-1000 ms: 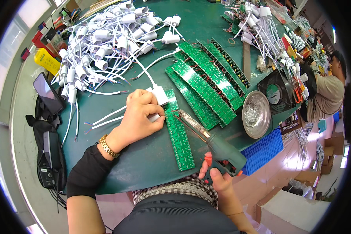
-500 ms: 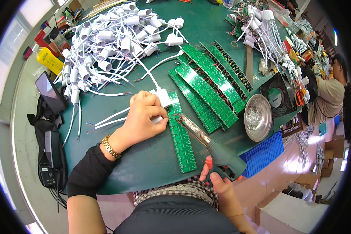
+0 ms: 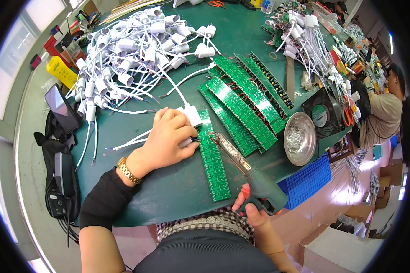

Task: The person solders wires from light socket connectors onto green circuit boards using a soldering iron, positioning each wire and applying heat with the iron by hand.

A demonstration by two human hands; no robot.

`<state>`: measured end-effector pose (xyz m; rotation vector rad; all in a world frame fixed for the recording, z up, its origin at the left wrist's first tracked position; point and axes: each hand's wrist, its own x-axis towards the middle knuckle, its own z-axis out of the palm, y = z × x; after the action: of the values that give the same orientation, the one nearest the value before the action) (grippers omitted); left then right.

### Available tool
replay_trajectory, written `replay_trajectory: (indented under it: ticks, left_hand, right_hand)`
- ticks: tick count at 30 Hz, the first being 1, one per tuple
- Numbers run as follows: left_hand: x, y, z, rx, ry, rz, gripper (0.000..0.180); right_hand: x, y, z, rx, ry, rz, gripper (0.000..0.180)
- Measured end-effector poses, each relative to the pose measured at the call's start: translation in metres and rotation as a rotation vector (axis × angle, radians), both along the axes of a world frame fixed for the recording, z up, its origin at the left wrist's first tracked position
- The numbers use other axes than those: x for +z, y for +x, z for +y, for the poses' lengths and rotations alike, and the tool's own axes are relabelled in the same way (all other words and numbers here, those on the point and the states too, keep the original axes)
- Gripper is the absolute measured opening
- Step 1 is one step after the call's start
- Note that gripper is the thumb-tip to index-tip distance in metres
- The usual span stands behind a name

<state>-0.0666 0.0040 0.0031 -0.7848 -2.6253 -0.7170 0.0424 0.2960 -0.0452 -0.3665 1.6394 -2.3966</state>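
Observation:
My left hand presses down on a white plug-shaped part with white wires at the edge of a long green circuit board strip lying on the green table. My right hand grips a dark green soldering gun by its handle, index finger on the red trigger. The gun's metal tip touches the top end of the strip right beside my left fingers. A gold watch sits on my left wrist.
More green board strips lie stacked to the right. A heap of white corded sockets fills the far left. A metal bowl, a small fan, a blue tray and a phone surround them. Another person sits at right.
Both hands have stayed nearly still on the white part and the gun. The gun's tip stays at the strip's top end.

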Motion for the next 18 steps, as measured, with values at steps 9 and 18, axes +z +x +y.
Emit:
replay_trajectory:
  ticks: [9,18]
  left_hand:
    - [0.057,0.017,-0.032,0.007,-0.537,-0.259,0.102]
    - [0.068,-0.112,-0.022,0.036,-0.057,-0.177,0.050]
  right_hand:
    - [0.004,-0.003,0.002,0.046,0.075,0.076,0.045]
    - [-0.002,0.002,0.008,0.065,0.148,0.087,0.047]
